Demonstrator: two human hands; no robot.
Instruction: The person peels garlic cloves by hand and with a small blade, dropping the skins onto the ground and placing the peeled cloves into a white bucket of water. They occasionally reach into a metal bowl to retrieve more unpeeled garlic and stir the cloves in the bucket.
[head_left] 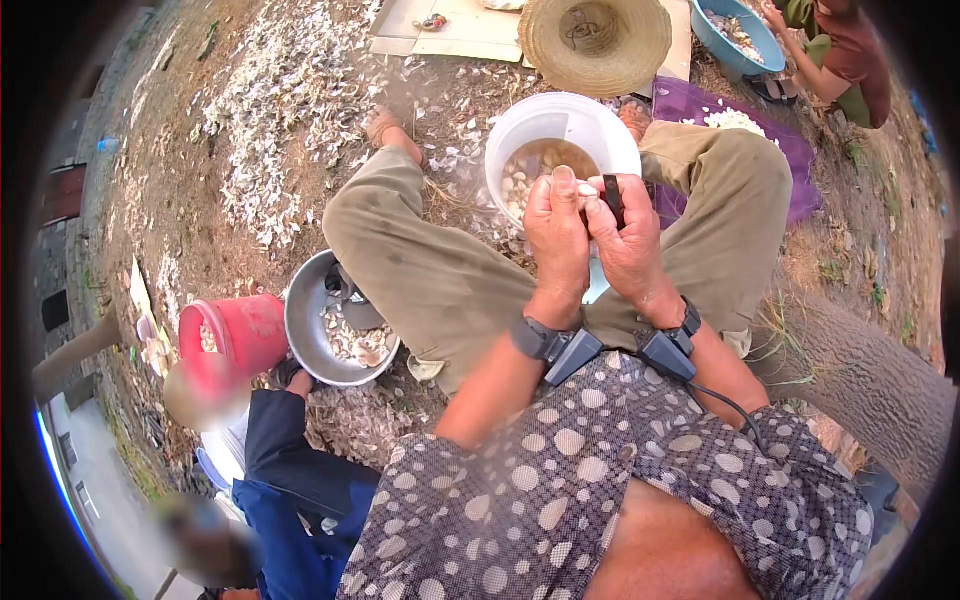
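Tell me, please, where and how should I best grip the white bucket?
Probably by opposite sides of the white bucket at the rim, left hand and right hand coming from above: its round mouth faces up, and the liquid inside suggests keeping it level.

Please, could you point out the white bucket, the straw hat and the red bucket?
White bucket (560, 118): head view, on its inner wall.
Straw hat (590, 32): head view, on its crown.
Red bucket (254, 325): head view, on its outer wall.

From bucket (560, 115): hat (605, 62) is lying at 12 o'clock | cloth (690, 103) is lying at 3 | basin (306, 308), pail (252, 328) are standing at 8
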